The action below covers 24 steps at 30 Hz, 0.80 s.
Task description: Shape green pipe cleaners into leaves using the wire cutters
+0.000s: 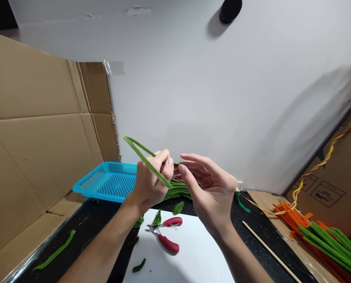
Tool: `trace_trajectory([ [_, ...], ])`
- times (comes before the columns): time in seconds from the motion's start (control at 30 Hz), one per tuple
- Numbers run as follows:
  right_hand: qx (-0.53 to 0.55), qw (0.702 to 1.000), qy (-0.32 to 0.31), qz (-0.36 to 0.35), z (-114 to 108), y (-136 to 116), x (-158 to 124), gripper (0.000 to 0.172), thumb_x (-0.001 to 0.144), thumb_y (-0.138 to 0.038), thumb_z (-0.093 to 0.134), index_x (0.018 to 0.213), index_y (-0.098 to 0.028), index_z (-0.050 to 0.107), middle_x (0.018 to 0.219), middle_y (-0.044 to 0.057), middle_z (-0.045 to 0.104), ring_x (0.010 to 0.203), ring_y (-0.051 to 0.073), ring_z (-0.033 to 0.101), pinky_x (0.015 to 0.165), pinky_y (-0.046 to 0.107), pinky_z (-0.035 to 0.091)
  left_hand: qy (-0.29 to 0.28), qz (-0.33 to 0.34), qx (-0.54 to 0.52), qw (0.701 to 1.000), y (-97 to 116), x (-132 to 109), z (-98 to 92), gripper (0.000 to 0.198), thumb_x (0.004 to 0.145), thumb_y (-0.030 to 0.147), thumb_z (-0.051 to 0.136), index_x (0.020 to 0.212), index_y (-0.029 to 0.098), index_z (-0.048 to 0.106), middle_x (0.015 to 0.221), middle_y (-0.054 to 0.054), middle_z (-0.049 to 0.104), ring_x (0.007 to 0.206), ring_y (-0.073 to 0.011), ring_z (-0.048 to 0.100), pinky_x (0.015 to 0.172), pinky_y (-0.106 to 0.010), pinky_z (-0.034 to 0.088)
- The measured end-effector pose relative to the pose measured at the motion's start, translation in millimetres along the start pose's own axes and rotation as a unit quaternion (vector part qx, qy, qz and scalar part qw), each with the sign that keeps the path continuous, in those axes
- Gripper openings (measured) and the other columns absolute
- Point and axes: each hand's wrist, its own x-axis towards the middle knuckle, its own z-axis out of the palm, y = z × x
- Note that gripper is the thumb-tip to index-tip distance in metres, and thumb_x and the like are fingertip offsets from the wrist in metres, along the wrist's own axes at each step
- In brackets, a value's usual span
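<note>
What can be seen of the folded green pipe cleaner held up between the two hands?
The fuzzy green pipe cleaner is a thin stem folded into a narrow hairpin, its bend pointing up and left. Both strands run down-right into the left hand, which pinches them in the air. The right hand meets its end; whether it grips is unclear.

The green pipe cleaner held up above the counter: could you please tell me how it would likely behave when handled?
The green pipe cleaner probably bends easily yet keeps its shape: its folded loop juts out unsupported from the left hand. It seems light, since fingertips alone hold it. Its fuzzy surface should resist slipping.
</note>
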Motion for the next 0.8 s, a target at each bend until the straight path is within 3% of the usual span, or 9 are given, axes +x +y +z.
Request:
trace_trajectory([
  [0.23,-0.07,0.994,0.022,-0.081,-3.9,3.7,-0.7,0.015,0.094,-0.014,0.072,0.105,-0.021,0.078,0.093,0.004,0.081,0.077,0.017,0.079,0.073,0.033,0.071,-0.039,0.004,0.017,0.999,5.2,5.1,-1.5,0.031,0.107,0.03,0.043,0.077,0.023,0.039,0.067,0.004,0.041,0.058,-0.0143,0.04,0.059,-0.031,0.031],
  [0.43,-0.042,0.997,0.016,-0.064,-4.3,1.8,0.9,0.012,0.093,-0.013,0.073,0.1,-0.021,0.079,0.091,0.003,0.079,0.074,0.017,0.078,0.071,0.033,0.071,-0.051,0.016,-0.004,0.999,8.9,7.1,-5.7,0.025,0.11,0.03,0.043,0.087,0.022,0.05,0.075,0.003,0.047,0.067,-0.0136,0.048,0.066,-0.031,0.039],
  [0.53,-0.028,0.997,0.051,-0.046,-6.9,-0.4,5.0,0.007,0.091,-0.016,0.076,0.095,-0.021,0.079,0.084,0.002,0.079,0.07,0.018,0.079,0.068,0.032,0.071,-0.079,-0.018,-0.084,0.993,14.8,9.7,-9.5,0.006,0.107,0.03,0.053,0.107,0.025,0.056,0.088,0.001,0.061,0.076,-0.0141,0.06,0.068,-0.029,0.046],
  [0.6,-0.028,0.995,0.085,-0.037,-10.9,-1.9,10.0,0.004,0.09,-0.018,0.079,0.092,-0.02,0.079,0.08,0.002,0.079,0.066,0.017,0.078,0.066,0.031,0.07,-0.114,-0.063,-0.18,0.975,19.8,12.7,-15.4,0.031,0.1,0.027,0.066,0.127,0.029,0.051,0.095,0.0,0.069,0.08,-0.0159,0.067,0.066,-0.028,0.05],
  [0.67,-0.026,0.991,0.127,-0.036,-16.5,-2.6,16.5,0.004,0.088,-0.019,0.081,0.091,-0.02,0.079,0.079,0.001,0.079,0.065,0.017,0.078,0.065,0.03,0.07,-0.19,-0.111,-0.272,0.937,23.4,16.1,-23.9,0.048,0.093,0.025,0.076,0.133,0.03,0.05,0.091,-0.001,0.074,0.076,-0.017,0.069,0.062,-0.027,0.052],
  [0.73,-0.021,0.984,0.17,-0.046,-22.7,-2.5,23.2,0.006,0.087,-0.02,0.084,0.091,-0.02,0.079,0.078,0.001,0.079,0.066,0.017,0.078,0.066,0.03,0.069,-0.297,-0.151,-0.307,0.892,24.2,19.0,-32.0,0.036,0.089,0.026,0.081,0.119,0.025,0.062,0.088,-0.004,0.076,0.071,-0.0165,0.07,0.059,-0.025,0.053],
  [0.8,-0.016,0.975,0.211,-0.067,-28.4,-2.5,29.2,0.009,0.085,-0.021,0.086,0.09,-0.019,0.079,0.076,0.001,0.079,0.067,0.017,0.079,0.068,0.032,0.069,-0.354,-0.18,-0.324,0.859,22.4,20.8,-36.1,0.025,0.087,0.029,0.084,0.106,0.021,0.069,0.085,-0.006,0.077,0.063,-0.0144,0.068,0.051,-0.023,0.05],
])
